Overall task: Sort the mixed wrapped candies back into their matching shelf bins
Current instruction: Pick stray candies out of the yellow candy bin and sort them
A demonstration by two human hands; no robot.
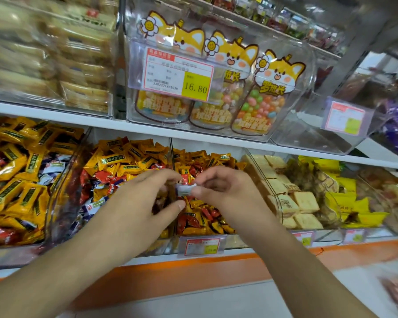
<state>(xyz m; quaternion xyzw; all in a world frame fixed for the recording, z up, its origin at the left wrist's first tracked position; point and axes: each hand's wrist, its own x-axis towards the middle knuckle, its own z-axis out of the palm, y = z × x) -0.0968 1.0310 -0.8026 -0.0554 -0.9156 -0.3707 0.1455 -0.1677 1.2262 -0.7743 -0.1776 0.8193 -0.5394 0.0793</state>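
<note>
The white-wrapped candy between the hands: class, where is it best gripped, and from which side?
Pinch the white candy at its right twisted end, coming from the right as the right hand does; it lies crosswise with its ends sticking out.

Two bare forearms, no sleeves in view. Left hand (145, 203) and right hand (218, 191) without gloves. Short, plain fingernails, unpainted.

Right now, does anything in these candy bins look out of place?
Yes. White-and-blue candies and red candies lie mixed among yellow ones in the middle bin. The right hand pinches a white candy.
</note>
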